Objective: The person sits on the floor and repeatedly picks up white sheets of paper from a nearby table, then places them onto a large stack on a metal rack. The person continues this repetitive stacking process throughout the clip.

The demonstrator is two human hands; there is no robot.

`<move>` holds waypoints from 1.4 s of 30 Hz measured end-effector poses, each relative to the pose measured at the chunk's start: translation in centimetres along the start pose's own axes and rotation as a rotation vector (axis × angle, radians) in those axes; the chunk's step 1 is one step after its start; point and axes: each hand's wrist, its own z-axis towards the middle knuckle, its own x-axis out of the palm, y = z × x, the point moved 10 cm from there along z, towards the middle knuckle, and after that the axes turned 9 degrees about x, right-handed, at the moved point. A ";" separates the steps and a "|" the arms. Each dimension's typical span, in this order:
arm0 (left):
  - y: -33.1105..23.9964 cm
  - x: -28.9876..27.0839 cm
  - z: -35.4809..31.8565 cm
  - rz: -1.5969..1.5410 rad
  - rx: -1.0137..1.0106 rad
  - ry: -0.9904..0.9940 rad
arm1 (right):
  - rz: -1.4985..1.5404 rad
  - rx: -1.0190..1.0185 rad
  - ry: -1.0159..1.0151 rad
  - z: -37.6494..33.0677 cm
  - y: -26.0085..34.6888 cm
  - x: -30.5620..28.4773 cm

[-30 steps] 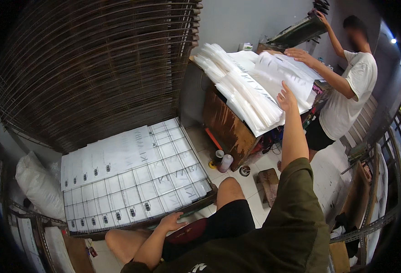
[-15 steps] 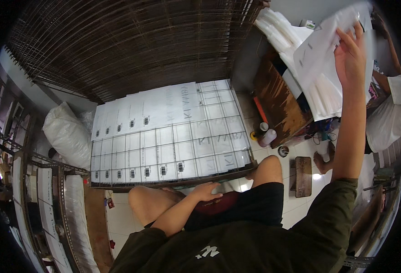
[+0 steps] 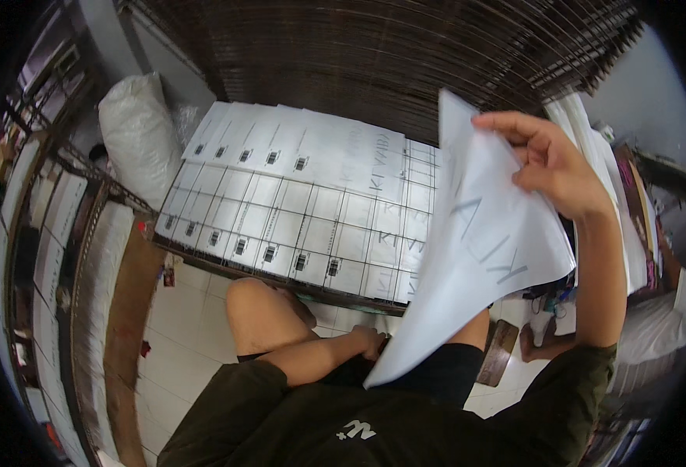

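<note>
Here the right hand (image 3: 549,159) pinches a white sheet (image 3: 479,257) hanging lengthwise down-left; left hand's (image 3: 370,340) grip unclear.

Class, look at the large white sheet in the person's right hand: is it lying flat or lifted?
Lifted: the right hand pinches the white sheet by its top edge, and it hangs curved above the lap.

A sheet (image 3: 479,257) hangs from the right hand (image 3: 549,159) at two o'clock, in front of the surface (image 3: 226,268) covered with rows of sheets (image 3: 296,194). A sack (image 3: 136,132) stands at ten o'clock. The left hand (image 3: 370,342) rests low at six o'clock, behind the sheet's lower corner.
</note>
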 end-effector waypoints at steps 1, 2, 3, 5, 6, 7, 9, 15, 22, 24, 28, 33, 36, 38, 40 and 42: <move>-0.6 -0.1 -0.4 -0.005 -0.025 0.052 | 0.051 -0.012 0.042 0.5 -0.1 1.0; -1.0 -0.4 -1.3 -0.005 -0.032 0.055 | -0.033 0.037 0.105 1.0 -0.2 2.0; -1.2 -0.3 -1.2 0.009 -0.021 0.045 | -0.074 0.050 0.128 1.4 -0.4 2.6; -1.6 -0.4 -0.9 0.016 -0.004 0.039 | -0.107 0.019 0.136 2.6 -0.6 2.8; -1.5 -0.5 -0.8 0.030 -0.005 0.053 | -0.096 -0.023 0.113 3.2 -0.7 2.4; -1.6 -0.6 -0.6 0.038 -0.010 0.068 | -0.084 -0.066 0.092 3.9 -1.0 2.0; -1.5 -1.0 -0.5 0.047 -0.018 0.092 | 0.131 -0.024 0.024 5.7 -4.0 0.7; -1.4 -1.3 0.6 0.066 0.025 0.126 | 0.580 0.093 -0.242 11.1 -25.5 -1.9; -1.0 -1.0 1.4 -0.065 0.054 0.142 | 0.788 0.158 -0.442 17.0 -48.0 1.1; -1.1 -1.6 1.1 -0.099 0.067 0.125 | 0.741 0.206 -0.468 18.6 -50.9 1.6; -1.1 -0.7 2.3 -0.129 0.111 0.126 | 0.608 0.322 -0.518 21.7 -54.9 2.2; -0.9 -1.1 2.6 -0.147 0.128 0.133 | 0.638 0.333 -0.509 24.0 -57.2 2.3; -0.9 -1.4 2.5 -0.164 0.106 0.123 | 0.611 0.362 -0.525 24.4 -56.9 2.6; -0.7 -1.0 2.8 -0.171 0.094 0.126 | 0.597 0.362 -0.532 24.4 -56.7 2.8; -0.7 -0.9 3.0 -0.167 0.130 0.103 | 0.589 0.340 -0.538 24.4 -57.0 2.9; -0.6 -0.4 3.3 -0.171 0.142 0.098 | 0.594 0.355 -0.535 24.4 -57.4 3.0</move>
